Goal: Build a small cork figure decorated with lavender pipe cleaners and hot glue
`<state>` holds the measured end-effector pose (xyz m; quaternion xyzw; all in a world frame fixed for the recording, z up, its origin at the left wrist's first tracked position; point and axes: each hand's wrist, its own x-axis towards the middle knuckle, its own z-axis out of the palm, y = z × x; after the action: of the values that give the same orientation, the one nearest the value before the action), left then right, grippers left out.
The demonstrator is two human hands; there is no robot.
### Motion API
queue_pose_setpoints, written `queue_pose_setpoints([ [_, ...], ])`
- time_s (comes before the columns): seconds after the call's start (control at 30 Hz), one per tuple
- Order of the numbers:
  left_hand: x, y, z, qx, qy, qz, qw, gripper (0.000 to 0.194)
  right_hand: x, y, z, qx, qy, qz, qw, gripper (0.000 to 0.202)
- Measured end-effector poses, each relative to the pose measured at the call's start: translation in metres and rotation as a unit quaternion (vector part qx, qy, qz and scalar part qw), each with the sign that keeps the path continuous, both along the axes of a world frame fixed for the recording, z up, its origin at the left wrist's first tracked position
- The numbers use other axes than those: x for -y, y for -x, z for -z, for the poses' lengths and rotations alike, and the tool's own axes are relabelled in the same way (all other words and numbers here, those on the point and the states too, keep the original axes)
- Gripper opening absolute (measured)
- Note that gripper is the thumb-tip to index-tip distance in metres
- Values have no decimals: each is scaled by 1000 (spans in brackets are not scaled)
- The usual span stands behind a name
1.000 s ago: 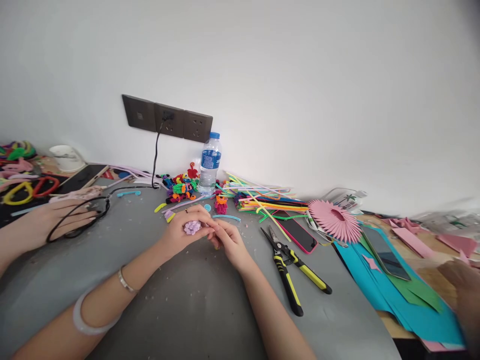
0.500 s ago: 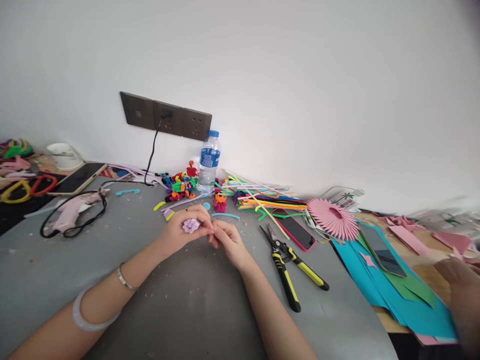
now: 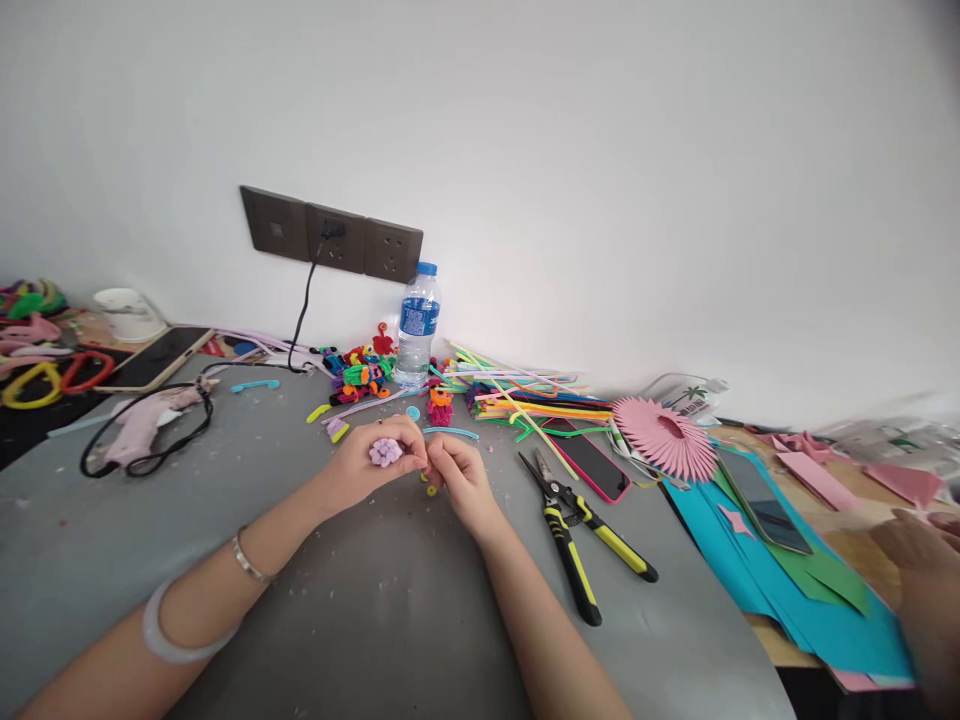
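Observation:
My left hand (image 3: 386, 465) is closed around a lilac pipe-cleaner bundle (image 3: 386, 453), whose fluffy looped end shows by the thumb. Its fingertips meet those of my right hand (image 3: 459, 480), which is pinched shut. What the right fingers grip is too small and hidden to make out. Just beneath the fingertips a small yellow piece (image 3: 430, 490) shows; I cannot tell whether it is held or lies on the table. Beyond the hands lie a light blue pipe-cleaner piece (image 3: 451, 434) and a small pink and orange pipe-cleaner figure (image 3: 439, 404).
Yellow-black pruning shears (image 3: 581, 520) lie open at right. Pipe cleaners (image 3: 540, 400), a phone (image 3: 596, 465) and a water bottle (image 3: 418, 330) stand along the wall. A glue gun (image 3: 139, 430) with cord is at left. Another person's hand (image 3: 919, 560) is beside coloured paper (image 3: 795, 590).
My right fingers have shifted slightly, and the small yellow piece beneath them has come into view. The lilac bundle has moved a little to the right with my left hand.

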<state>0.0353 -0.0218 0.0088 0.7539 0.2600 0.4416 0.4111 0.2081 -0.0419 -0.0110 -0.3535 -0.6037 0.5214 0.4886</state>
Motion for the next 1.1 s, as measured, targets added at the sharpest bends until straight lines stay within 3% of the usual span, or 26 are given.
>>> queue_pose_setpoints([
  [0.3, -1, 2, 4, 7, 41, -12, 999, 29, 0, 0, -3, -6, -5, 21, 1000, 48],
  [0.57, -2, 1, 7, 8, 53, -5, 999, 22, -2, 1, -1, -13, -6, 22, 1000, 48],
  [0.87, -2, 0, 6, 4, 82, -7, 997, 26, -11, -12, 12, -36, -30, 65, 997, 46],
  [1.0, -1, -10, 11, 6, 105, 20, 994, 29, -5, -14, -3, -70, -53, 92, 992, 43],
  [1.1, 3, 11, 5, -35, 96, 26, 994, 30, 6, -2, -30, -42, -86, 91, 991, 39],
])
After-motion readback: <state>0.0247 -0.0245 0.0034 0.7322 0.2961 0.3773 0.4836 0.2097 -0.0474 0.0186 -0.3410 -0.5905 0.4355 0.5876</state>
